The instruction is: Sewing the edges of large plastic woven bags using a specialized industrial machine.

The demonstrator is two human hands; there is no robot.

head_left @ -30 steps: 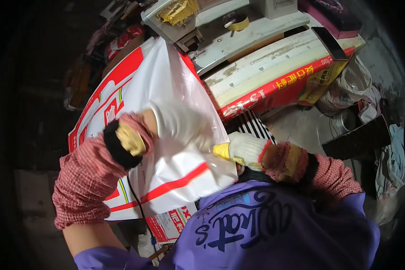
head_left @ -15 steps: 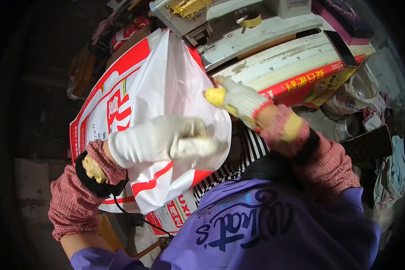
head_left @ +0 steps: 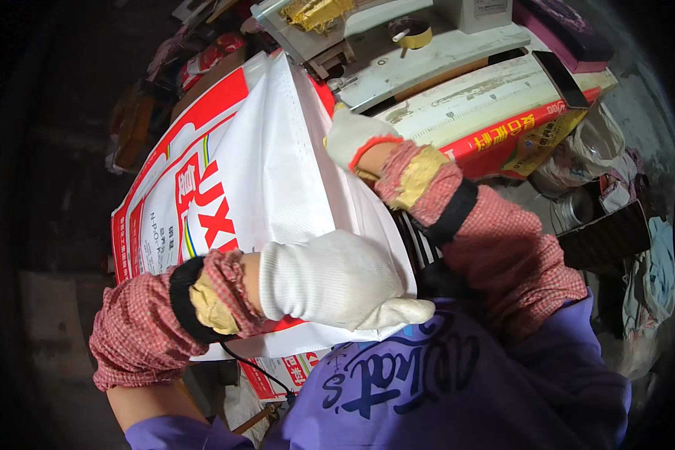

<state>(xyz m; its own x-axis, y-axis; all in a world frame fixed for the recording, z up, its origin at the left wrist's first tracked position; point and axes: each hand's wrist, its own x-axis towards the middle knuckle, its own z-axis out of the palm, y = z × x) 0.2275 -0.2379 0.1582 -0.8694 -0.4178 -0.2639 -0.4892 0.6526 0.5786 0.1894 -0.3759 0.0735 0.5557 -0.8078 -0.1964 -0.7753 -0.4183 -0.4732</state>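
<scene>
Change: since half a second ago my right hand [head_left: 352, 135] has climbed toward 12 o'clock along the sack's far edge, and my left hand [head_left: 330, 279] has slid toward 5 o'clock onto its near corner.
Sack: white woven sack [head_left: 270, 180] with red borders and red lettering, lying tilted across my lap from 7 o'clock up to 12 o'clock, a folded white layer on top.
Left hand: in a white glove, lying flat on the sack's near end, fingers [head_left: 397, 311] together and stretched out toward 3 o'clock, pressing down rather than gripping.
Right hand: in a white glove with a red cuff, at the sack's upper right edge; its fingers curl over that edge, but I cannot tell whether they pinch the fabric.
Sleeves: red checked sleeve covers on both forearms, each with a black band.
Desk: pale sewing-machine desk [head_left: 457, 97] at 1 o'clock, just beyond my right hand, with a roll of yellow tape [head_left: 412, 34] on it.
Around: crumpled plastic bag [head_left: 592, 146] at 3 o'clock, well apart from the sack.
</scene>
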